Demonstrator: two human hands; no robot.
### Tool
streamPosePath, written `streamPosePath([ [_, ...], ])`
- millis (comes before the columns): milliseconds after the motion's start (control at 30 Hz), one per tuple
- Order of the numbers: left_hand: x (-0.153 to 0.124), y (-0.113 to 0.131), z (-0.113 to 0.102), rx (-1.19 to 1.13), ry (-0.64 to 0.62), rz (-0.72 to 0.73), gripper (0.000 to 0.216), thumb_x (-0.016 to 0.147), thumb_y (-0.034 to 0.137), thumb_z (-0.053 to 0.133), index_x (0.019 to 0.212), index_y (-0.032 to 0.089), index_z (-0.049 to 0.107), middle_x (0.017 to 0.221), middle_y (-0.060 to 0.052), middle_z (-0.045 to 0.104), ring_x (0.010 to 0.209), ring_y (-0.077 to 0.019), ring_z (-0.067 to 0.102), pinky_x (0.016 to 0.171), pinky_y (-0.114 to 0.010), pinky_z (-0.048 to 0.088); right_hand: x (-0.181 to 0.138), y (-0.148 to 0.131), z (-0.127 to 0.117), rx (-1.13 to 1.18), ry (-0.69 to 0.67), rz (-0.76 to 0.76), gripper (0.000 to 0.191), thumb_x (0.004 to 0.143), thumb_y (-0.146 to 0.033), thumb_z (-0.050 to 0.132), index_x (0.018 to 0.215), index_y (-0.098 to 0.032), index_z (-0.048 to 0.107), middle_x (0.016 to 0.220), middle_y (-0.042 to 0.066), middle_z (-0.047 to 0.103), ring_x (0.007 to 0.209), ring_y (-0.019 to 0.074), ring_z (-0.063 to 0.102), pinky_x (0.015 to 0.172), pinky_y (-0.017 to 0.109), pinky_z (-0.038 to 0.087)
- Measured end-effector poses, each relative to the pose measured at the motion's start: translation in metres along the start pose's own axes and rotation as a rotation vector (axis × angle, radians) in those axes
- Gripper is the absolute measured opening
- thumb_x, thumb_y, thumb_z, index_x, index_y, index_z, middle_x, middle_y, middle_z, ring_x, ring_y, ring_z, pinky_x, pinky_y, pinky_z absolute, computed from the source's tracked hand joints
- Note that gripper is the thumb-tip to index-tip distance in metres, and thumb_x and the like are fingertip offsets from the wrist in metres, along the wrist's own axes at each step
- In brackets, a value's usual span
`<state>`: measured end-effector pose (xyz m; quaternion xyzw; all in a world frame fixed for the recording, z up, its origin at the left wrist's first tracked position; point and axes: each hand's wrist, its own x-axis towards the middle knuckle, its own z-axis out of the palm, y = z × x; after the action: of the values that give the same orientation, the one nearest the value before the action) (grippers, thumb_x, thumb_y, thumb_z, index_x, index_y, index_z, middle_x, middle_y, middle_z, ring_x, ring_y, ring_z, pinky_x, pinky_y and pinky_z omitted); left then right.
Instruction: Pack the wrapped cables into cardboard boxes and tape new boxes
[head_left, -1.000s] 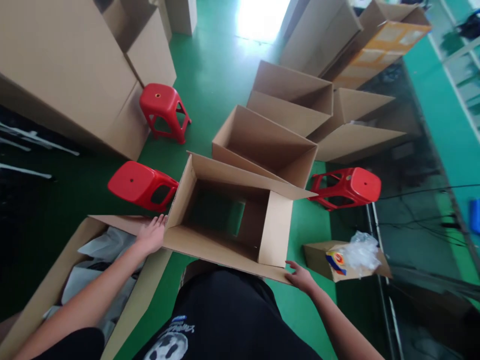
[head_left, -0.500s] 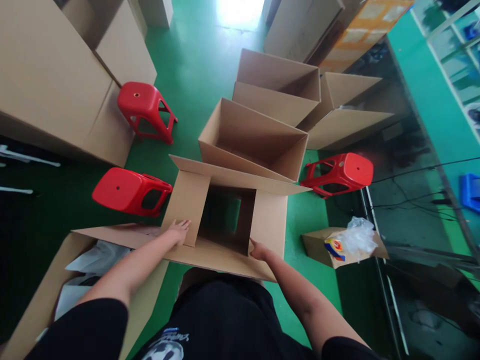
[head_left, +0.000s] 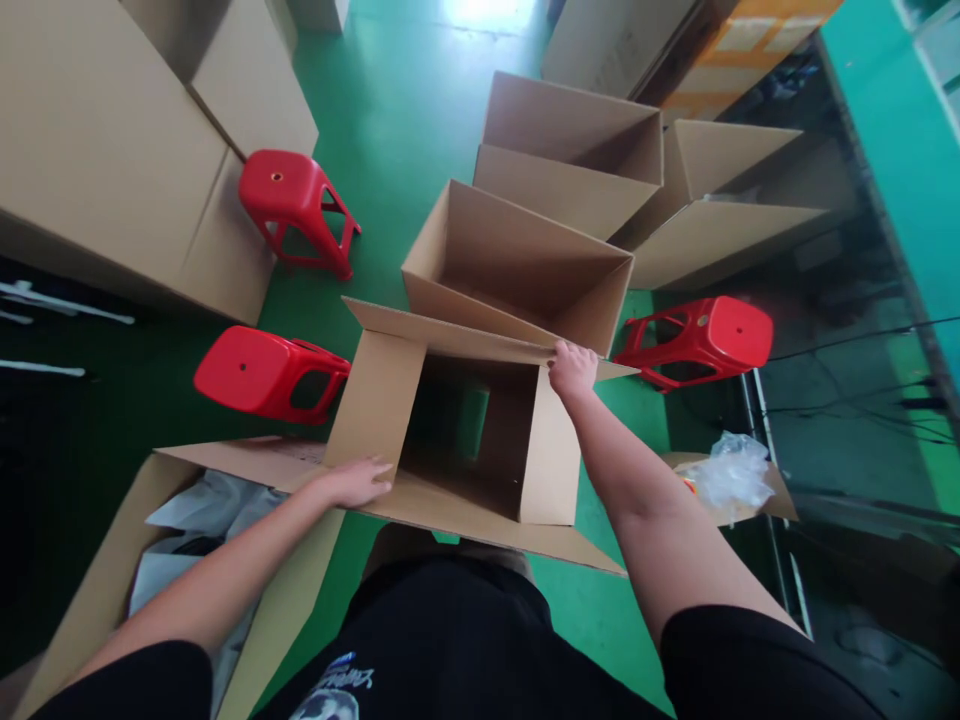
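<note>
An unfolded cardboard box (head_left: 375,400) stands open right in front of me, its flaps spread and green floor showing through the bottom. My left hand (head_left: 352,483) lies flat on the near edge of its left flap. My right hand (head_left: 572,368) reaches across the opening and grips the far flap (head_left: 450,335) at its right end. My black shirt and lap fill the bottom of the view.
Two more open boxes (head_left: 517,265) (head_left: 574,150) stand behind it. Red stools (head_left: 266,370) (head_left: 296,205) (head_left: 705,335) lie or stand around. A box with grey wrapped items (head_left: 187,520) is at lower left, a small carton with a plastic bag (head_left: 731,480) at right.
My right hand left the near right flap and reached forward to the far flap. My left hand stayed on the left flap, shifting slightly nearer.
</note>
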<state>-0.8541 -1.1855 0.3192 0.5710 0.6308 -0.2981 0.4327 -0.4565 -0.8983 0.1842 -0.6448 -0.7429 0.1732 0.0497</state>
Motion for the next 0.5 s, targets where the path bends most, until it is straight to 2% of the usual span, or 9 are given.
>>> streamPosePath([
  [100,-0.048,0.02,0.017,-0.055,0.037,0.043,0.08,0.089,0.069,0.056,0.159,0.03,0.053,0.164,-0.011,0.051,0.154,-0.033,0.045,0.128,-0.05,0.032,-0.014,0.001,0.01,-0.092,-0.012,0.0,0.028,0.1,-0.023,0.049,0.12,-0.011,0.065,0.111,0.021,0.072,0.107,0.0303,0.057,0.105,0.046,0.03],
  [167,-0.069,0.029,0.032,-0.03,0.043,0.038,0.079,0.085,0.072,0.062,0.155,0.035,0.056,0.16,-0.009,0.057,0.152,-0.0362,0.048,0.13,-0.057,0.027,-0.03,0.008,0.016,-0.137,-0.014,-0.023,0.025,0.099,-0.025,0.054,0.117,-0.011,0.064,0.107,0.02,0.072,0.101,0.0294,0.057,0.102,0.043,0.031],
  [267,-0.067,0.047,0.047,-0.013,-0.032,0.005,0.079,0.084,0.072,0.065,0.153,0.035,0.059,0.157,-0.012,0.06,0.148,-0.0399,0.051,0.126,-0.061,0.032,-0.049,0.018,0.021,-0.18,-0.003,-0.035,0.03,0.095,-0.028,0.065,0.12,-0.011,0.061,0.114,0.019,0.071,0.103,0.0297,0.055,0.102,0.042,0.031],
  [333,-0.039,0.077,0.05,-0.057,-0.119,0.122,0.084,0.085,0.077,0.06,0.158,0.035,0.054,0.162,-0.012,0.053,0.151,-0.0393,0.049,0.122,-0.058,0.039,-0.054,0.021,0.021,-0.188,-0.007,-0.027,0.033,0.094,-0.028,0.068,0.121,-0.011,0.059,0.117,0.019,0.07,0.105,0.0299,0.054,0.1,0.041,0.031],
  [367,-0.017,0.101,0.05,-0.072,-0.132,0.241,0.085,0.086,0.078,0.057,0.16,0.037,0.05,0.167,-0.011,0.047,0.154,-0.0385,0.044,0.122,-0.057,0.039,-0.053,0.021,0.02,-0.186,-0.013,-0.026,0.033,0.095,-0.029,0.068,0.121,-0.012,0.059,0.117,0.019,0.07,0.106,0.03,0.053,0.098,0.041,0.032],
  [400,0.009,0.129,0.051,-0.068,-0.113,0.387,0.083,0.088,0.078,0.055,0.161,0.039,0.048,0.172,-0.008,0.04,0.158,-0.0381,0.037,0.124,-0.059,0.035,-0.051,0.02,0.019,-0.183,-0.017,-0.027,0.033,0.096,-0.03,0.067,0.121,-0.012,0.059,0.116,0.019,0.07,0.105,0.0301,0.053,0.096,0.041,0.032],
  [433,0.036,0.159,0.053,-0.025,-0.028,0.545,0.078,0.09,0.075,0.054,0.16,0.041,0.049,0.176,-0.006,0.032,0.162,-0.0377,0.028,0.128,-0.062,0.026,-0.047,0.018,0.018,-0.181,-0.015,-0.027,0.032,0.097,-0.031,0.066,0.121,-0.012,0.059,0.116,0.019,0.069,0.105,0.0303,0.053,0.095,0.041,0.031],
  [500,0.091,0.213,0.059,0.066,0.064,0.81,0.067,0.093,0.061,0.058,0.156,0.04,0.055,0.177,-0.003,0.029,0.164,-0.0329,0.023,0.132,-0.061,0.012,-0.039,0.016,0.016,-0.183,-0.003,-0.016,0.029,0.099,-0.033,0.062,0.12,-0.012,0.059,0.115,0.02,0.07,0.105,0.0307,0.053,0.094,0.041,0.031],
])
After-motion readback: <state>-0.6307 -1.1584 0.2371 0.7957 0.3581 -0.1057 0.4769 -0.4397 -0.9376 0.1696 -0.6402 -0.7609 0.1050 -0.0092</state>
